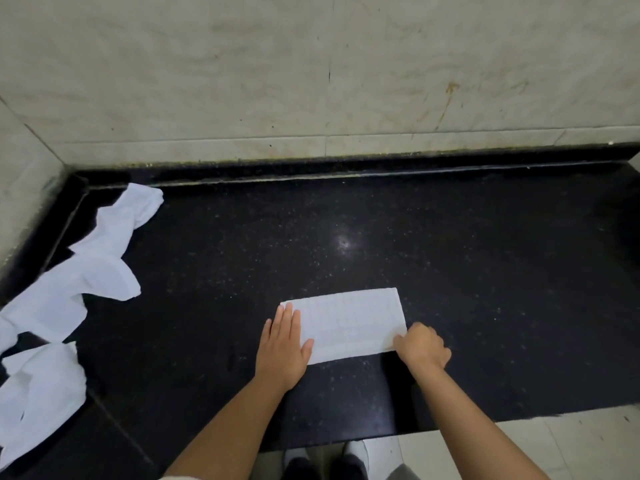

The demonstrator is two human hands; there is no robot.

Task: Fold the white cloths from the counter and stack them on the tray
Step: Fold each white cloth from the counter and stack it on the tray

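On the black speckled worktop point(450, 244), unfolded white cloths point(69, 289) lie crumpled at the left, and a folded white cloth point(349, 320) lies near the front edge. It looks light, limp and likely to slide, so it is best taken at a corner: the left hand point(282, 344) presses flat on its left end, while the right hand point(424, 346) pinches its near right corner.

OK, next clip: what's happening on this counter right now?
A person is folding a white cloth on a black counter. The left hand lies flat on the cloth's left end, while the right hand pinches its near right corner with curled fingers. The cloth is already a narrow rectangle. More unfolded white cloths lie crumpled at the counter's left side. No tray is in view.
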